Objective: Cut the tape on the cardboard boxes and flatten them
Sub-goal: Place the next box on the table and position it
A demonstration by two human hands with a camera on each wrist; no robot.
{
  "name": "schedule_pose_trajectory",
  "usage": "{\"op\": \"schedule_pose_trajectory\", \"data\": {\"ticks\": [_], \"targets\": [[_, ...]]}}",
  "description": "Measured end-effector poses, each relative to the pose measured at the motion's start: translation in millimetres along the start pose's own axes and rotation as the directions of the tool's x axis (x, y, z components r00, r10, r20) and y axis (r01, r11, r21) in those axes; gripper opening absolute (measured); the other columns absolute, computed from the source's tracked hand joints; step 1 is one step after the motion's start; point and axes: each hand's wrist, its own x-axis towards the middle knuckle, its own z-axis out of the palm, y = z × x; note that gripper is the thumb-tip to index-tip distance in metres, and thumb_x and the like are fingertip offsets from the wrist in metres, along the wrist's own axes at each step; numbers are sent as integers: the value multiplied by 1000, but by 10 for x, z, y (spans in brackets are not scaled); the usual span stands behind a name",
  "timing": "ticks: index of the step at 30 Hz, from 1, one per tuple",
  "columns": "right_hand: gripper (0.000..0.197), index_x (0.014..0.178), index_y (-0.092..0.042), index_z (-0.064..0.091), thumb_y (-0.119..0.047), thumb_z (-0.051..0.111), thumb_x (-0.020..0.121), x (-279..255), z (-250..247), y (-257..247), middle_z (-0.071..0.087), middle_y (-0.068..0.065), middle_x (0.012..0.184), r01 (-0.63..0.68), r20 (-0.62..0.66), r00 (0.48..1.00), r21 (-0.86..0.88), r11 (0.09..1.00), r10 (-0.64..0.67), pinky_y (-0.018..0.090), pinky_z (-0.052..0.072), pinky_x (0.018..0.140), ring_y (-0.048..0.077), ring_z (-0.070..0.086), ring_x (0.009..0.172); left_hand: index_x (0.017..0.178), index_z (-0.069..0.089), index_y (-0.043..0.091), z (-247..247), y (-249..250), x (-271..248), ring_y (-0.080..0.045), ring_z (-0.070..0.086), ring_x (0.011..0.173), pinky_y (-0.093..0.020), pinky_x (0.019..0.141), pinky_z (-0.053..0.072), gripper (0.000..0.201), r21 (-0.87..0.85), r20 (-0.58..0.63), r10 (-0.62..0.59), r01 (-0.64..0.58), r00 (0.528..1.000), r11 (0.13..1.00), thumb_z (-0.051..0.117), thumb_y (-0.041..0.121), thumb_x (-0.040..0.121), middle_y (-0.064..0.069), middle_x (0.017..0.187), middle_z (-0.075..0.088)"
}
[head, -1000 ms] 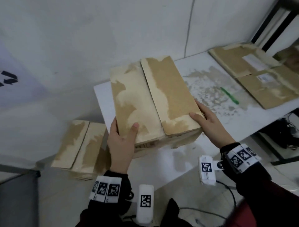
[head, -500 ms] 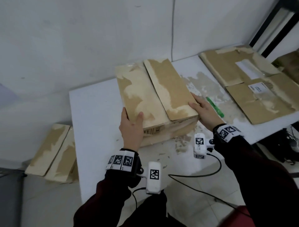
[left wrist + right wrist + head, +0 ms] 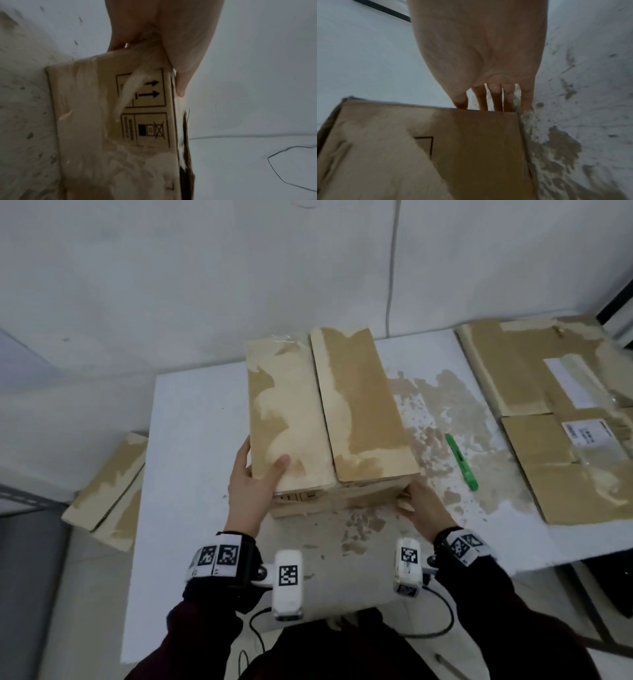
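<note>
Head view shows the box (image 3: pixel 329 412) mid-bench (image 3: pixel 195 440) by the far edge, left hand (image 3: pixel 251 494) gripping its near left corner, right hand (image 3: pixel 423 506) pressing straight fingers on its right side, likely to hold it steady for cutting.

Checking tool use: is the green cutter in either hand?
No, the green cutter lies on the table; left hand and right hand are on the box.

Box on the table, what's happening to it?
A person steadies the closed cardboard box on the white table: the left hand grips its near left corner, thumb on top, and the right hand presses its near right corner. The green box cutter lies untouched beside it, and flattened boxes lie farther right.
</note>
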Motion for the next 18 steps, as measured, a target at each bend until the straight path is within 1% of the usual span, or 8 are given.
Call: {"op": "schedule_pose_trajectory", "data": {"ticks": [1, 3, 5, 7, 9, 12, 15, 18], "targets": [[22, 98, -11, 52, -9, 31, 102, 14, -38, 9, 54, 11, 110, -15, 10, 1000, -2, 1000, 15, 22, 50, 68, 29, 53, 108, 141, 40, 35, 14, 8, -38, -15, 63, 108, -36, 88, 55, 74, -27, -2, -8, 8, 1000, 1000, 77, 37, 77, 2, 125, 62], [14, 104, -11, 50, -15, 37, 101, 7, -131, -6, 51, 8, 111, -37, 43, 998, 32, 999, 35, 28, 50, 77, 23, 55, 97, 142, 40, 30, 38, 14, -116, -16, 66, 104, -32, 82, 58, 69, -102, -3, -30, 29, 1000, 994, 74, 28, 81, -1, 124, 63], [24, 116, -11, 51, -26, 41, 100, -34, -239, -16, 53, 9, 118, -85, 109, 991, 85, 993, 75, 37, 45, 93, 24, 55, 103, 141, 42, 26, 40, 19, -169, -18, 68, 102, -32, 80, 58, 65, -176, 4, -57, 57, 998, 983, 71, 23, 83, -3, 121, 65], [23, 117, -14, 55, -25, 44, 99, -55, -348, -35, 54, 13, 126, -58, 148, 988, 108, 992, 42, 41, 43, 101, 26, 54, 109, 139, 45, 23, 63, 10, -187, -19, 68, 101, -34, 79, 58, 58, -248, 15, -78, 79, 997, 966, 68, 19, 86, -4, 119, 66], [25, 119, -15, 53, -26, 47, 98, -79, -434, -102, 50, 16, 135, 19, 102, 994, 190, 982, -39, 39, 47, 97, 21, 58, 104, 136, 47, 19, 158, -28, -199, -20, 68, 101, -34, 76, 57, 52, -323, 46, -110, 119, 993, 939, 65, 18, 88, -6, 120, 66], [36, 125, -21, 54, -40, 45, 96, -152, -511, -301, 58, 10, 126, 59, 115, 986, 422, 905, -118, 41, 51, 89, 23, 58, 110, 135, 47, 17, 382, -110, -229, -22, 66, 104, -38, 80, 56, 52, -370, 75, -138, 156, 988, 916, 64, 24, 86, -8, 124, 64], [46, 135, -17, 47, -39, 45, 96, -221, -570, -509, 54, 18, 131, 134, 79, 978, 478, 868, -195, 44, 55, 83, 31, 57, 113, 137, 46, 21, 522, -101, -266, -16, 64, 104, -35, 87, 53, 59, -114, -58, -70, 63, 996, 991, 68, 35, 84, -6, 126, 61], [44, 133, -12, 47, -35, 49, 95, -315, -511, -682, 52, 19, 128, 260, -21, 962, 385, 886, -273, 44, 54, 82, 33, 56, 112, 138, 44, 27, 506, 87, -354, -9, 53, 118, -27, 96, 45, 50, 115, -139, 203, -188, 969, 975, 61, 36, 91, 3, 132, 53]]}}
